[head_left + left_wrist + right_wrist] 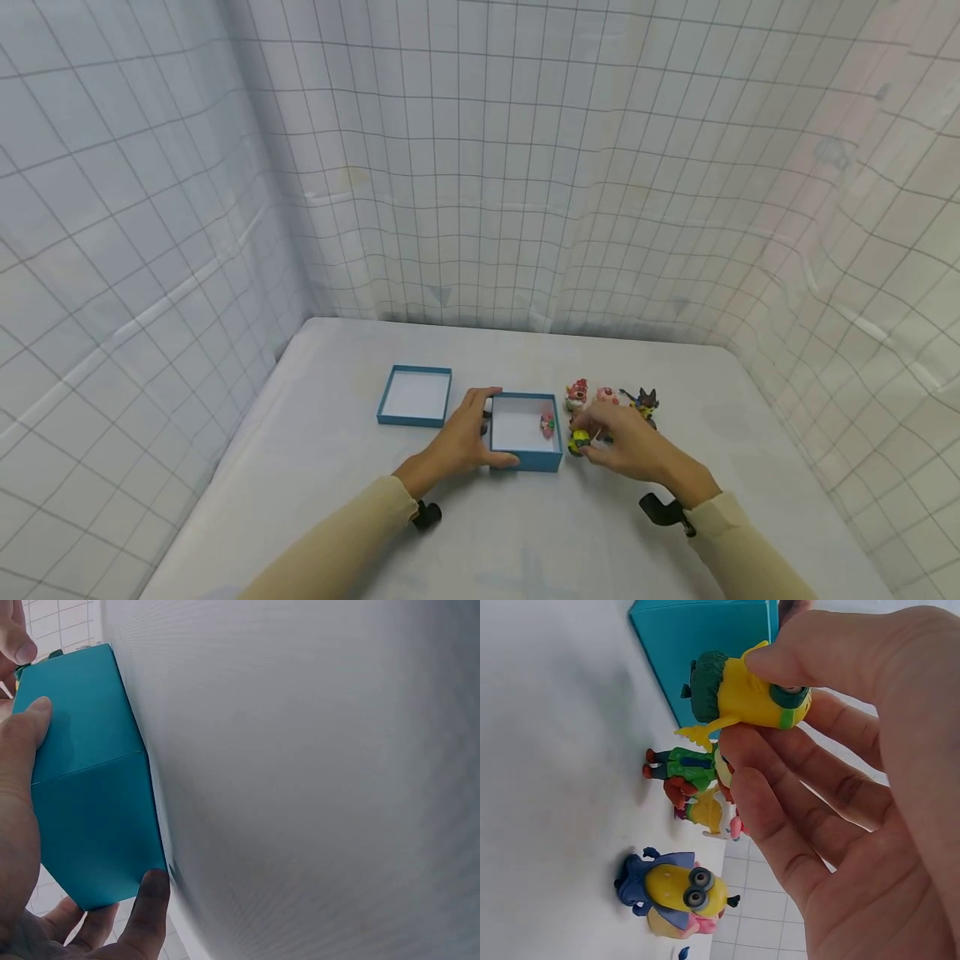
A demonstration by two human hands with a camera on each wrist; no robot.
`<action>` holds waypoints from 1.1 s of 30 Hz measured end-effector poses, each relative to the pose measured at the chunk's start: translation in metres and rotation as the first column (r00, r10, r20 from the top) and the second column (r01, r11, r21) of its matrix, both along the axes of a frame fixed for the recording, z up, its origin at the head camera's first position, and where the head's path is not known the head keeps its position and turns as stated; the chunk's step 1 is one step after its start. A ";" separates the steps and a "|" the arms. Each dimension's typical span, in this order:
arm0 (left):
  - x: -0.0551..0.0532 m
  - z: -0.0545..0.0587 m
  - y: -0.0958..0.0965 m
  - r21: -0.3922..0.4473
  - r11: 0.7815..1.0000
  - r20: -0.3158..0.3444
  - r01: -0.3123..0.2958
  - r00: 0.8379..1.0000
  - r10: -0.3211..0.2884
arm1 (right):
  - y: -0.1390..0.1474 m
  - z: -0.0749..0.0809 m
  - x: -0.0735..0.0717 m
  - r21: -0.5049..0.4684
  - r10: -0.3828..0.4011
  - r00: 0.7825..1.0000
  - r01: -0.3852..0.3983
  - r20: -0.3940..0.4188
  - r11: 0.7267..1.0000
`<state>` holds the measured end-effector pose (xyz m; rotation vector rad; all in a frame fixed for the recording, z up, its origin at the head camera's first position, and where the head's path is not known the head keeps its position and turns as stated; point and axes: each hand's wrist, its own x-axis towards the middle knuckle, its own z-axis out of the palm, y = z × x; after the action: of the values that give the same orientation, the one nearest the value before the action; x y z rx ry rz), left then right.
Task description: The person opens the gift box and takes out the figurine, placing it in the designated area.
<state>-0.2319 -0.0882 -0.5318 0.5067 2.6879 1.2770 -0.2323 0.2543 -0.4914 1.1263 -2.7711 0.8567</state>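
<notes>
A blue open box with a white inside stands on the table, and a small pink figure lies at its right side. My left hand grips the box from the left, its thumb on the near wall and its fingers round the left and far sides. Just right of the box, my right hand pinches a yellow minion figure with a green skirt and green goggles between thumb and fingers. In the right wrist view the minion hangs slightly above the table, close to the box wall.
Several toy figures stand beyond the right hand: a red-topped one, a pink one, a dark-eared one, and a blue-coated minion. A blue-rimmed lid lies left of the box. Grid-patterned curtains surround the white table.
</notes>
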 end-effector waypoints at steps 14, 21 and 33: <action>0.001 -0.001 0.001 0.014 1.000 -0.001 0.006 1.000 -0.006 | 0.009 -0.012 0.002 0.015 -0.004 0.996 0.003 0.090 1.000; 0.001 0.001 0.001 0.008 1.000 0.001 0.009 1.000 -0.009 | 0.010 -0.012 0.004 0.023 -0.007 0.994 0.005 0.109 1.000; 0.001 0.001 0.000 0.014 1.000 0.008 -0.003 1.000 0.003 | 0.012 -0.019 0.004 0.058 -0.011 0.997 0.007 0.071 0.998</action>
<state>-0.2309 -0.0877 -0.5310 0.4985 2.6763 1.2970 -0.2279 0.2665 -0.5103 1.1127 -2.8741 0.8381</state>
